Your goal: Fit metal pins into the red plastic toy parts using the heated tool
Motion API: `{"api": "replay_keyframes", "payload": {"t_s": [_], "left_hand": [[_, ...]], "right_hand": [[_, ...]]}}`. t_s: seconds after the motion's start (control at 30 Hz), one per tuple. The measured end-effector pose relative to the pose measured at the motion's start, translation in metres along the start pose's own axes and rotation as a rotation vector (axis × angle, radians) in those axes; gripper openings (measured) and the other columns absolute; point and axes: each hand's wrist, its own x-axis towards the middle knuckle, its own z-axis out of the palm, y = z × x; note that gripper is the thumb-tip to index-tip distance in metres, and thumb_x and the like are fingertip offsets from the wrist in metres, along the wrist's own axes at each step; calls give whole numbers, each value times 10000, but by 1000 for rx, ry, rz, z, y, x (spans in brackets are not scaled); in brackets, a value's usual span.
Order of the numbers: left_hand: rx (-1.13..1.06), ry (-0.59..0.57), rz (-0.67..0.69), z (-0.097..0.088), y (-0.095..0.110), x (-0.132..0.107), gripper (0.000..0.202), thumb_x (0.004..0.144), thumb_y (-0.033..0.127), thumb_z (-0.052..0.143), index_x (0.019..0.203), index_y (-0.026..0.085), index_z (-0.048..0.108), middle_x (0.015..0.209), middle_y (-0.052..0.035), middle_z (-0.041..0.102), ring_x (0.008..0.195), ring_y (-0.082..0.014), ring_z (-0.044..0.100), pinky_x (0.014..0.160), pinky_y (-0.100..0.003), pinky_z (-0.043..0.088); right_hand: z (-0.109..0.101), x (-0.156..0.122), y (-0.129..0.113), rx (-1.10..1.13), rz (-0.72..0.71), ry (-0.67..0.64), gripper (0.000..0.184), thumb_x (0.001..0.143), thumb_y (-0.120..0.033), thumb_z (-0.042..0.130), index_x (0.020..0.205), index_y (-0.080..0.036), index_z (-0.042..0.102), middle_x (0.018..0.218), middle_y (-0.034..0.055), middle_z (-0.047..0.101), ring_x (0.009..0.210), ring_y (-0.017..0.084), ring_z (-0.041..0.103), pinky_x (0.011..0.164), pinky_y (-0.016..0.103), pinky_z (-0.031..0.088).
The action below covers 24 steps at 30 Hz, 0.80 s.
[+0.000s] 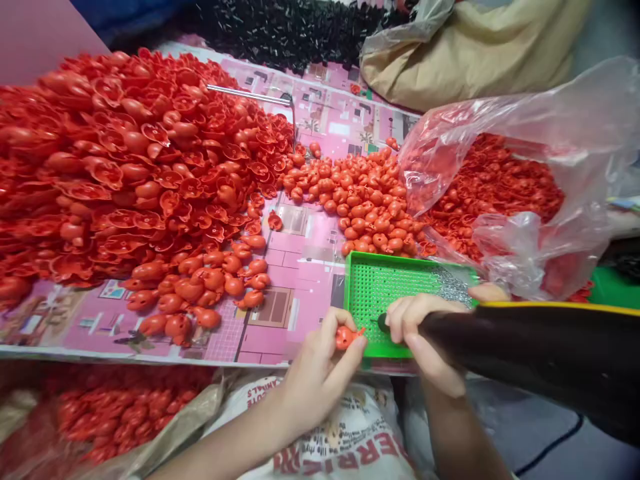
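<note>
My left hand (325,373) pinches a small red plastic figure part (345,337) between thumb and fingers, beside the tray's front left corner. In my right hand (425,330) is a black electric screwdriver (530,353) with a yellow stripe, its tip pointing left toward the red part. I cannot tell whether the tip touches it. Under my hands lies a green perforated tray (395,270), with small silvery screws (453,283) gathered at its right end. Behind the tray is a pile of small round red parts (370,193).
A big heap of red half shells (125,160) covers the table's left side, with joined red pieces (200,287) in front. A clear plastic bag (580,133) of red parts stands right. Black pieces (285,30) and a tan sack (480,50) lie behind; an open sack (200,413) sits below.
</note>
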Motion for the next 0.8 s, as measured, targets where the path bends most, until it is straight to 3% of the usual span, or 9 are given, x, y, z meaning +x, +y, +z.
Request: {"api": "replay_keyframes", "payload": {"t_s": [0.1,0.23,0.33,0.4,0.53,0.8], "left_hand": [[69,-19,23,0,2,0,132,993,363,417,974,233,422,674,77,419,580,-90,405,583,-232,321],[112,-30,20,-1,4,0,109,992,340,414,975,233,420,683,74,443,604,-94,434,603,-235,331],[123,-44,12,-1,6,1,96,989,329,415,978,234,423,671,77,457,593,-95,442,599,-236,327],[135,-48,-2,-1,6,1,91,983,326,424,977,235,427,667,76,468,590,-98,447,596,-238,323],[144,-62,-11,-1,8,1,92,976,327,427,964,235,426,686,67,488,598,-103,454,590,-240,317],[105,-87,30,-3,10,3,17,950,243,436,945,227,436,730,39,507,634,-121,474,588,-256,322]], "right_hand": [[2,3,-11,-44,10,21,176,822,-301,630,720,-216,514,612,-26,568,558,145,566,635,342,484],[-1,6,-44,-40,-39,62,324,859,-354,633,596,-217,503,519,-29,536,511,134,551,582,310,485],[-6,7,-67,38,-147,-101,338,910,-353,592,607,-224,518,504,-51,545,469,91,552,532,235,490],[-8,9,-76,106,-131,-227,339,962,-345,513,646,-223,516,541,-65,577,438,51,547,499,179,482],[-8,20,-83,75,-13,-461,320,988,-332,459,695,-209,505,631,-52,661,558,67,647,566,164,534],[-16,17,-74,-9,19,-476,100,760,-315,698,703,-275,626,584,16,626,554,210,642,514,323,570]]}}
